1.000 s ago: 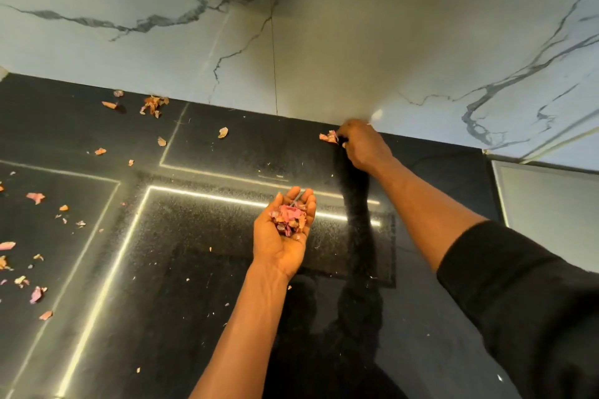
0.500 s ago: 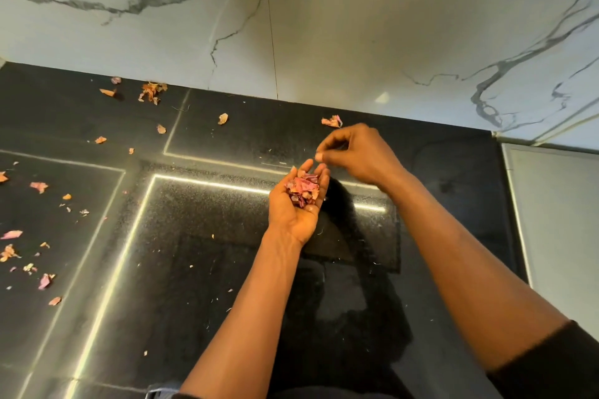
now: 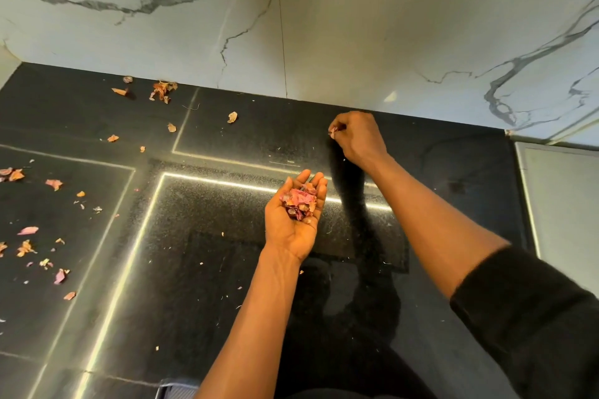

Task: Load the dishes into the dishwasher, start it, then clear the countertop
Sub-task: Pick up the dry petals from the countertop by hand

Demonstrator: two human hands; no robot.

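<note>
Here: left hand (image 3: 289, 230) cups peel heap (image 3: 299, 202); right hand (image 3: 359, 139) pinches scrap (image 3: 333, 131).

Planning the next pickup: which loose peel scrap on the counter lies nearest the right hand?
The lone tan scrap left of the right hand, near the wall; every other scrap lies farther left.

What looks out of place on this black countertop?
Dry pink and orange peel scraps lie scattered over the countertop, mostly at its left side and along the back wall. The left hand cups a pile of them; the right hand pinches one scrap near the wall.
</note>
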